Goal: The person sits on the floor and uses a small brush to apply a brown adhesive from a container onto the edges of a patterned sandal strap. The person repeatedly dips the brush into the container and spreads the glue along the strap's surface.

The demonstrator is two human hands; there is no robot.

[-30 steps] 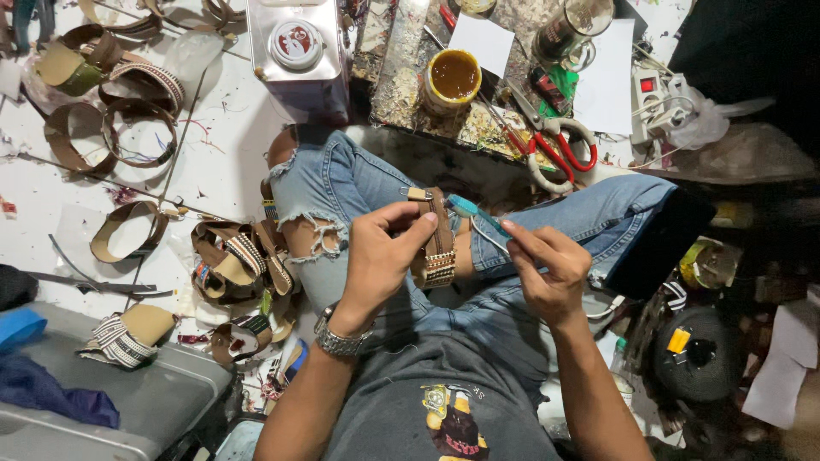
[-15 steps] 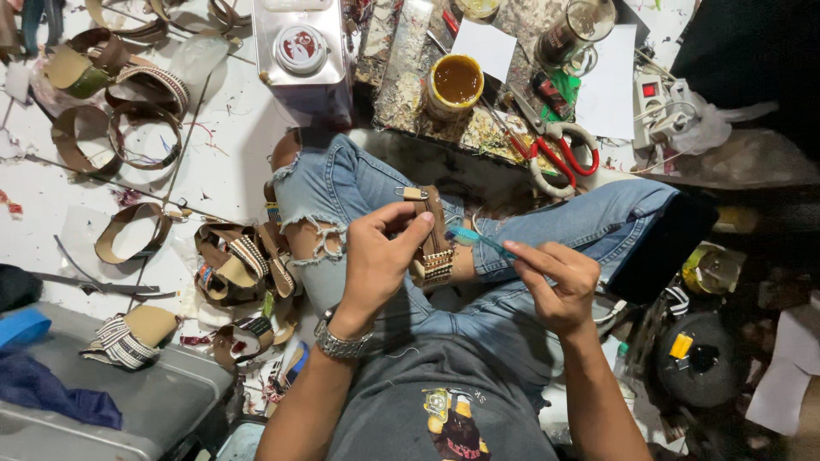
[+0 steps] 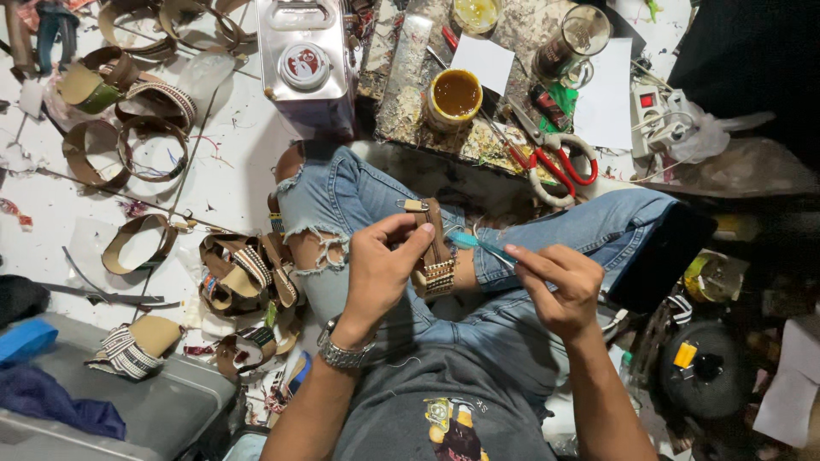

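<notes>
Landmark: the brown leather strap with a woven bead band and metal buckle (image 3: pixel 434 256), held upright over the person's knees in torn blue jeans.

Far left of the strap, on the white floor (image 3: pixel 231 171): loose brown leather loops (image 3: pixel 128 154), some with woven trim. Lower left of it, a grey case (image 3: pixel 128 410) with a blue cloth (image 3: pixel 60 401) lying on it. Just left of the strap, beside the knee, a heap of finished brown-and-woven straps (image 3: pixel 243 273).

Left hand (image 3: pixel 384 269): fingers clenched on the strap's left edge, thumb tip pressed on the face near the buckle end. Steel watch (image 3: pixel 340 352) on that wrist.

Above-left of the strap: a silver metal can with a round cap (image 3: pixel 303 60). Above the strap: a stained work board (image 3: pixel 410 94) carrying a yellow pot of brown glue (image 3: pixel 455 96).

Right of the strap: right hand (image 3: pixel 559 286), fingers pinched around a thin teal-handled tool (image 3: pixel 483 246). Tool tip points left and meets the strap's right edge, just above the bead band.

Above-right of the strap: red-handled scissors (image 3: pixel 555 162), a sheet of white paper (image 3: pixel 483 61), a glass jar (image 3: pixel 572 38), then a white power strip with a red switch (image 3: pixel 653 111). Far right of the strap, dark clutter; cannot tell the items apart.
</notes>
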